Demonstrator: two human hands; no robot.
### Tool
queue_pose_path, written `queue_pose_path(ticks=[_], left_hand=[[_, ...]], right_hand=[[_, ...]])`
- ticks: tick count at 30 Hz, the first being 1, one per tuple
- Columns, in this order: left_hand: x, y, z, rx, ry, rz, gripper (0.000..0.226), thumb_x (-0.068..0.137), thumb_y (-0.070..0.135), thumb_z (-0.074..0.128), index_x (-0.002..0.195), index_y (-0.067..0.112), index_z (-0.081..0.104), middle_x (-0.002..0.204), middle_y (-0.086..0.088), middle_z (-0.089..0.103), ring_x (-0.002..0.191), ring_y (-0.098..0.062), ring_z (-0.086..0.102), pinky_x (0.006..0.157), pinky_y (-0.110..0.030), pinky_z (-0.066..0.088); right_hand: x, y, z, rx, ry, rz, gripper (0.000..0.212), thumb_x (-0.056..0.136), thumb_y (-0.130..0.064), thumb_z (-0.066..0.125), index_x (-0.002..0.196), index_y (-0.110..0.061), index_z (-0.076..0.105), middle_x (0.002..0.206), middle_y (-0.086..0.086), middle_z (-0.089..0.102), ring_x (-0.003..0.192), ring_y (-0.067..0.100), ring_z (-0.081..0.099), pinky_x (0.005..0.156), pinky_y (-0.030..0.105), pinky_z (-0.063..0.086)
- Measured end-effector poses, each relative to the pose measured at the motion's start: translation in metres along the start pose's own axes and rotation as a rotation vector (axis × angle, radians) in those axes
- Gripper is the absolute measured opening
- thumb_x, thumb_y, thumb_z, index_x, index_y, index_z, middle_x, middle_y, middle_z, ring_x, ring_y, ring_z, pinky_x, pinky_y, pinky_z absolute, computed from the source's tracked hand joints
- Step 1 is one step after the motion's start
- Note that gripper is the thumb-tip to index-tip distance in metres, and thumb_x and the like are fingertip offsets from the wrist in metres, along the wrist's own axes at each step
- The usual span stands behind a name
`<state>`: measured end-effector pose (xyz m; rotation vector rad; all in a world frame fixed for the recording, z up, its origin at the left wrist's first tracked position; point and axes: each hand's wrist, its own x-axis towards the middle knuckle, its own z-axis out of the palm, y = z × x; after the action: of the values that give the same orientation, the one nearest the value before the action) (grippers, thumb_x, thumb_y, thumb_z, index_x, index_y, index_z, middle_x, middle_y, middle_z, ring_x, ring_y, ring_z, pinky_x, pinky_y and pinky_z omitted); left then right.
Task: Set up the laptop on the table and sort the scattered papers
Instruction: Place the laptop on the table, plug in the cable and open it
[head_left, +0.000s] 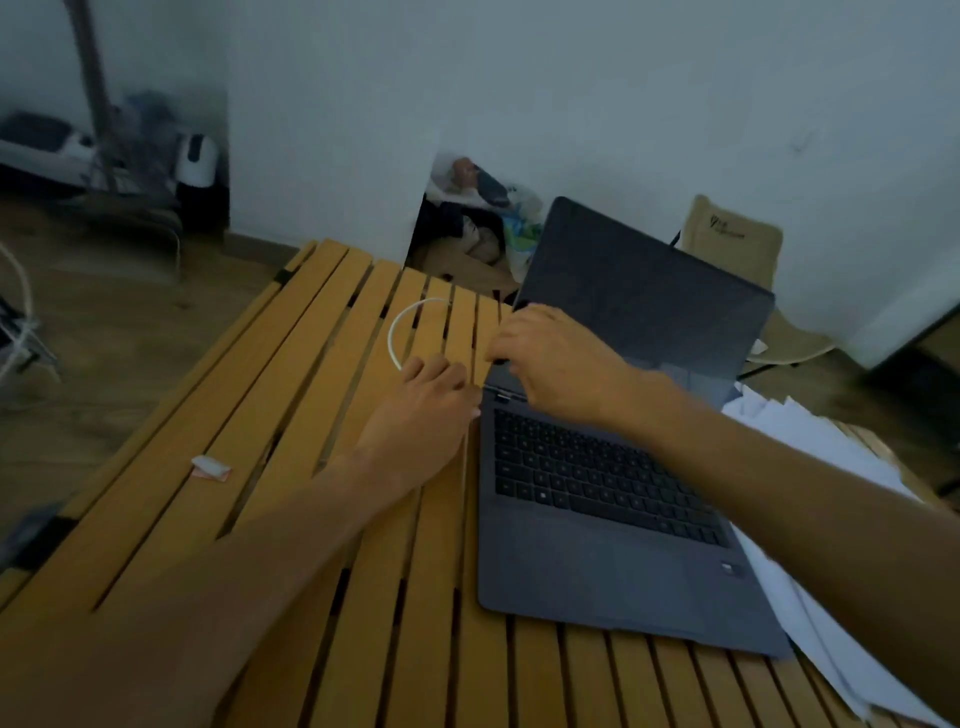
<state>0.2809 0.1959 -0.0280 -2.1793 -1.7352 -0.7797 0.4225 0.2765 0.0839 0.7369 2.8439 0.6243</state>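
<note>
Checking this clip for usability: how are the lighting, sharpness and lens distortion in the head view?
Head view: dim, bluish light with no glare, the laptop screen dark; wide-angle bending curves the table slats; the hands, left and right, and the white cable read fairly clearly, while the left background clutter is smeared and soft; the papers show as plain white, no print legible.

Dim room seen from my seat: pale wall (623, 104) behind a slatted wooden table (322, 364); wood-look floor (130, 322) at left; beige folding chair (727, 239) and cluttered bags (478, 228) against the wall.
</note>
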Motion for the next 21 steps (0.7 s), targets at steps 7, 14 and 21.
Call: queue_pose_path(ticks=[7,14,21], left_hand=[[-0.020,0.043,-0.044,-0.245,0.017,-0.332,0.013,0.097,0.016,0.051,0.092,0.019,0.063,0.087,0.008,0.058,0.078,-0.010,0.055,0.072,-0.025,0.043],[-0.013,0.116,-0.049,-0.635,-0.195,-0.978,0.028,0.099,0.011,0.040,0.071,0.010,0.043,0.066,-0.005,0.044,0.056,-0.016,0.038,0.049,-0.027,0.027],[0.005,0.128,-0.030,-0.679,-0.097,-1.138,0.022,0.097,0.017,0.040,0.075,0.020,0.045,0.083,-0.004,0.054,0.068,-0.017,0.050,0.061,-0.031,0.041]], right_hand=[[-0.160,0.010,0.017,0.576,0.181,0.703,0.027,0.094,-0.008,0.049,0.112,-0.015,0.069,0.115,0.009,0.067,0.098,0.028,0.060,0.085,0.038,0.050],[-0.252,0.008,0.085,0.833,0.137,1.321,0.025,0.093,-0.014,0.052,0.111,0.000,0.062,0.119,0.022,0.062,0.105,0.039,0.060,0.084,0.035,0.050],[-0.228,0.006,0.107,0.836,0.107,1.516,0.037,0.097,-0.023,0.050,0.121,0.003,0.060,0.131,0.024,0.055,0.118,0.039,0.054,0.099,0.044,0.047]])
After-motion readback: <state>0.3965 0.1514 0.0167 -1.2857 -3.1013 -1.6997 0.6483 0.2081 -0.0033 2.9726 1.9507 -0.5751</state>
